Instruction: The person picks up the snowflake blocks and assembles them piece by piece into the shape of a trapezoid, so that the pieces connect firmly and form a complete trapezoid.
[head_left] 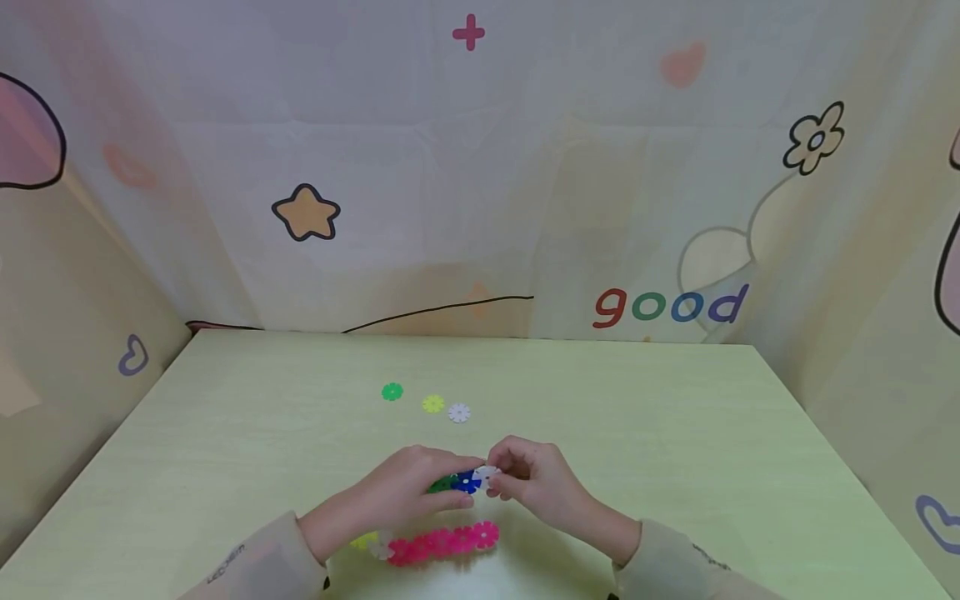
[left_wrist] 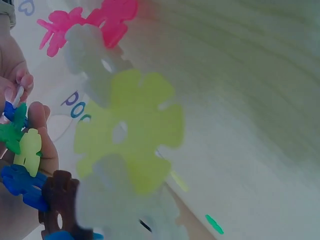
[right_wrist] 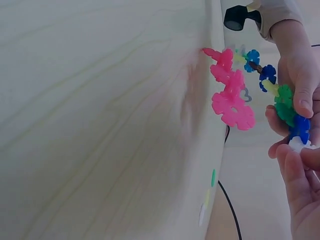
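Note:
A chain of interlocking plastic snowflake discs bends round beneath my left hand point(head_left: 401, 487). That hand grips the chain near a green disc point(right_wrist: 284, 104) and a dark blue disc point(head_left: 467, 482), with fingers behind and thumb in front. At the chain's end, my right hand point(head_left: 543, 483) pinches a white disc point(head_left: 486, 475) against the blue one; how deep the slots mesh is hidden. Several pink discs point(head_left: 450, 542) form the other end, nearer the body. Between lie yellow point(left_wrist: 145, 115), white, brown point(left_wrist: 59, 200) and blue discs point(left_wrist: 25, 186), seen best in the left wrist view.
Three loose discs lie on the table beyond the hands: green point(head_left: 392, 392), yellow point(head_left: 433, 404) and white point(head_left: 459, 413). The pale wooden tabletop point(head_left: 660, 433) meets a printed cloth backdrop point(head_left: 480, 183) at its back and sides.

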